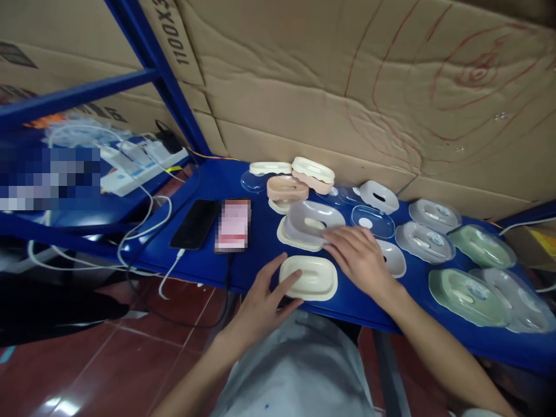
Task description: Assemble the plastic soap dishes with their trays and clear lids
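A cream soap dish part [309, 279] lies near the front edge of the blue table. My left hand [270, 294] is at its left side, fingers spread, with a fingertip over its surface. Farther back, a grey soap dish tray [309, 217] with a slot rests tilted over another cream piece [284, 236]. The fingers of my right hand [357, 255] are closed at the right edge of the grey tray; the thumb's grip is partly hidden. Another grey tray [394, 259] lies partly behind my right hand.
Peach trays [286, 189] and cream pieces stand at the back, beside a clear lid [372, 222]. Several lidded grey and green soap dishes [469, 296] cover the right side. Two phones [194, 225] with cables lie left, near a power strip [145, 169]. Cardboard [304, 87] walls the back.
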A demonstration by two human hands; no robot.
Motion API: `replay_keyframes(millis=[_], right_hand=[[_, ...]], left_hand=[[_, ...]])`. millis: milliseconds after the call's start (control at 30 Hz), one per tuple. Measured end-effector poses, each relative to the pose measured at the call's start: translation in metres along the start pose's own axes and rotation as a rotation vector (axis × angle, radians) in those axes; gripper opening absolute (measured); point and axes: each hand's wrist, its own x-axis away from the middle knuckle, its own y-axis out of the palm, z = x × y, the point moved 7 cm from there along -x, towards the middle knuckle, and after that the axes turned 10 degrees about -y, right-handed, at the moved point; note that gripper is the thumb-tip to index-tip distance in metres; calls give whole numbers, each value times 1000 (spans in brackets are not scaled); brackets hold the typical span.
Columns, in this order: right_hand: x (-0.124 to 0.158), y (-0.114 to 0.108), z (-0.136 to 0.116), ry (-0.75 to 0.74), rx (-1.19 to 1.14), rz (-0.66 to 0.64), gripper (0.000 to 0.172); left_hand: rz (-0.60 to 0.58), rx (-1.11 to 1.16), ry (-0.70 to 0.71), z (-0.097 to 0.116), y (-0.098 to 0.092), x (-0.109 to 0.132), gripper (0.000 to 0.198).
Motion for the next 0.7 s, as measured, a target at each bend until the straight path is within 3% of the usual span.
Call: replay_keyframes(millis=[100,200,367,467,567,633,700], right_hand=[[34,-14,-36,-51,-48,-9,29],[58,-4,-60,-61,-66,-84,29],[74,23,-80,-63,-57,-166,26],[75,21,-79,-78,-77,-204,29],[70,-2,-44,-68,-118,-150,31],[68,-21,8,47,-71,-90,34],[70,-28,70,233,-5,-109,32]], left_hand=[[93,-31,34,1,-5,2,57],[56,-59,80,4,-3,0,45],[-57,-22,153,7,2,-4,23],[-82,-17,145,5,4,-4,22],[-94,11,127,5,4,-3,22],[-94,52,116,5,5,-2,23],[-90,90,115,6,5,0,24]])
